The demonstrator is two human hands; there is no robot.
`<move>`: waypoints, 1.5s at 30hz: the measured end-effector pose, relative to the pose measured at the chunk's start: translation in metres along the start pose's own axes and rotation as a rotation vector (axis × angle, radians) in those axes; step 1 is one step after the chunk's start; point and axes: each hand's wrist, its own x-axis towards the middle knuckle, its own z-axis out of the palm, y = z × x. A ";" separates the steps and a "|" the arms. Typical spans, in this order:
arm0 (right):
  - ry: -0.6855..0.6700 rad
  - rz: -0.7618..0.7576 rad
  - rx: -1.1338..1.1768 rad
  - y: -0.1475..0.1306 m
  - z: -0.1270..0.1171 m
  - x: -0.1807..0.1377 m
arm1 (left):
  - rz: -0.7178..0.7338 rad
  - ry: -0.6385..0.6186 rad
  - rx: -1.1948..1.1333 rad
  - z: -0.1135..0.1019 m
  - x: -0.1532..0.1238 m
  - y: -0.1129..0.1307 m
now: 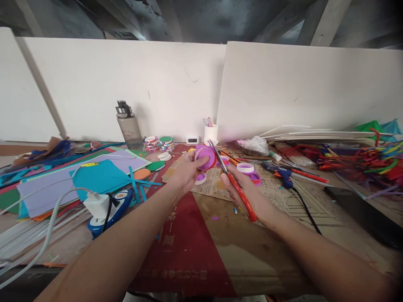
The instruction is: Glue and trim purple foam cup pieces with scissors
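The left hand point(185, 170) grips a purple disc point(205, 158) just ahead of the right hand point(248, 193), which is closed on red scissors point(232, 181) whose blades meet the disc's edge, seemingly mid-trim, which calls for turning the disc steadily.

Round purple disc point(204, 158) with a red rim, held up above the surface, flat face turned toward the camera, pinched at its left edge in the left grip point(185, 170). Long grey-bladed scissors point(239, 195) with orange-red handles, in the right grip point(248, 193), blades slanting up and away, tips just beside the disc's right rim.
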 end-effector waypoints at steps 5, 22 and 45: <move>-0.015 0.028 -0.020 -0.003 -0.001 0.000 | 0.009 -0.010 0.015 -0.003 0.002 0.003; -0.049 -0.015 0.049 0.000 0.001 0.001 | 0.018 0.029 -0.080 0.007 -0.004 0.001; -0.044 0.027 -0.015 -0.009 -0.002 0.000 | 0.036 -0.043 -0.042 -0.001 0.000 0.003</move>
